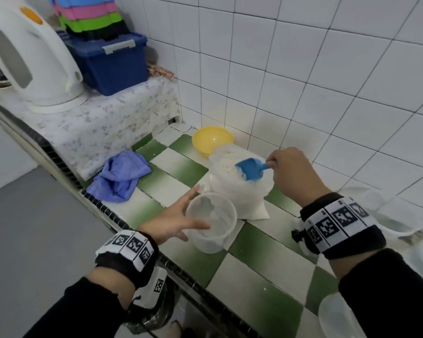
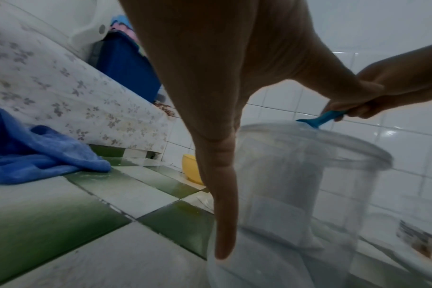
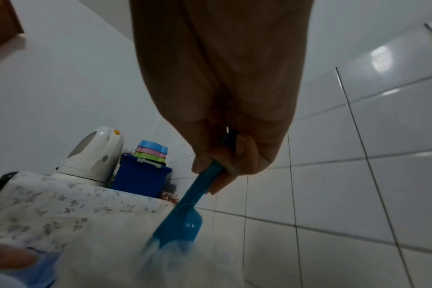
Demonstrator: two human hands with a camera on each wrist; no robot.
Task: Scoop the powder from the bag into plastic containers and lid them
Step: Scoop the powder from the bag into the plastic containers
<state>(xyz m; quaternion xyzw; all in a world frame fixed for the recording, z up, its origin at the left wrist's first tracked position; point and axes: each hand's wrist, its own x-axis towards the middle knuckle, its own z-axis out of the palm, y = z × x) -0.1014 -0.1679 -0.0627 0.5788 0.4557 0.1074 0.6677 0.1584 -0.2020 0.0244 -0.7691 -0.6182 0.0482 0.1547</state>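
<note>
An open clear bag of white powder [image 1: 239, 191] stands on the green-and-white tiled counter [image 1: 176, 164]. My right hand [image 1: 288, 172] grips the handle of a blue scoop [image 1: 250, 168], whose bowl is dug into the powder at the bag's mouth. In the right wrist view the scoop [image 3: 183, 220] slants down from my curled fingers [image 3: 229, 155] into the bag [image 3: 160, 269]. In front of the bag stands a clear plastic container [image 1: 213, 225] with some powder inside. My left hand [image 1: 181, 217] rests against its left side, fingers [image 2: 222, 194] straight beside the container [image 2: 308, 175].
A yellow bowl [image 1: 211, 141] sits behind the bag by the tiled wall. A blue cloth [image 1: 122, 176] lies to the left. On a raised, cloth-covered ledge stand a white kettle [image 1: 27, 57] and a blue box [image 1: 112, 62]. More clear containers [image 1: 388, 215] and a lid [image 1: 337, 318] are at right.
</note>
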